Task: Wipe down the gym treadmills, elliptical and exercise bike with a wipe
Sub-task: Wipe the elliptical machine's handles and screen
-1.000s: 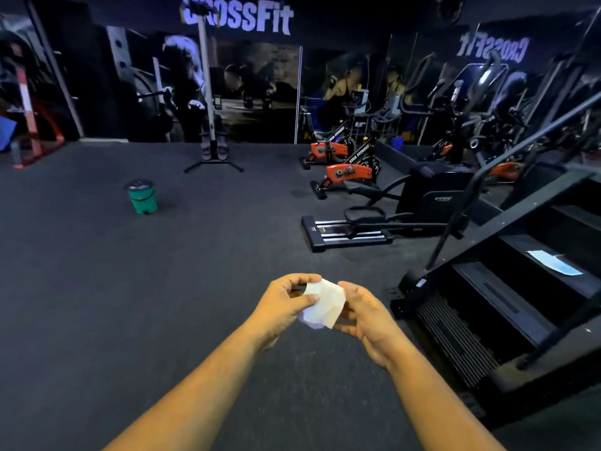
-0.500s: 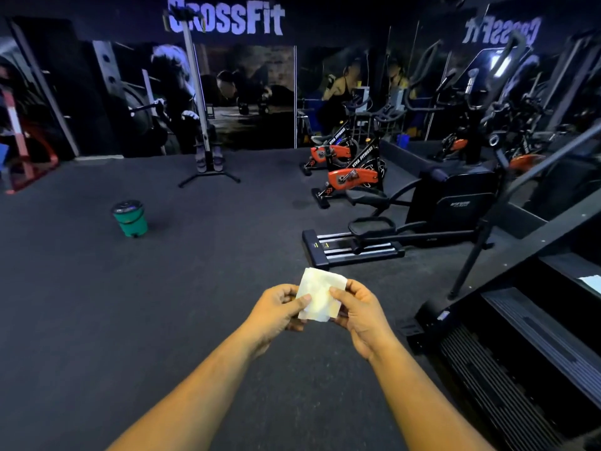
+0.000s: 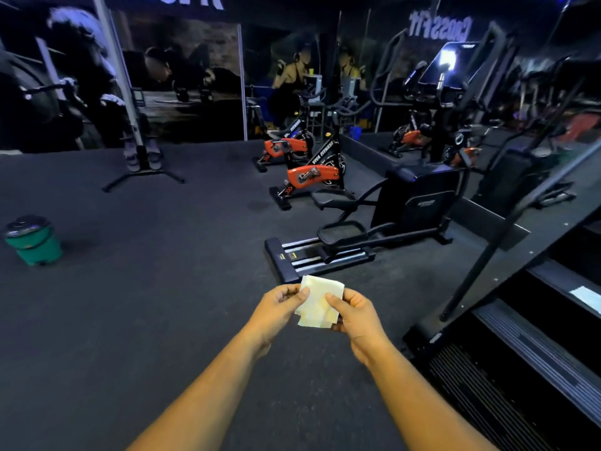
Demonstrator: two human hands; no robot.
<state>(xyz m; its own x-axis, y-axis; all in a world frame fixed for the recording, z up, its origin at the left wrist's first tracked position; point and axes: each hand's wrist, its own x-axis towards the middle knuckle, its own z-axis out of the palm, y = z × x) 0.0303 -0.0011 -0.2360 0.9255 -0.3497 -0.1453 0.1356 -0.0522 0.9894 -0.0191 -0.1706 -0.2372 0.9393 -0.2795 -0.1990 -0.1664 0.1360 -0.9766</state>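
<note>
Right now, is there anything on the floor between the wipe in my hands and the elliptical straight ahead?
Nothing visible. Both hands pinch the wipe, left hand and right hand, and only bare dark floor lies before the elliptical. The green bucket sits far left.

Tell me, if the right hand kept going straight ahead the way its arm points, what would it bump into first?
Beyond the wipe that the right hand pinches, probably the elliptical's rear rails on the floor, though depth is hard to judge.
</note>
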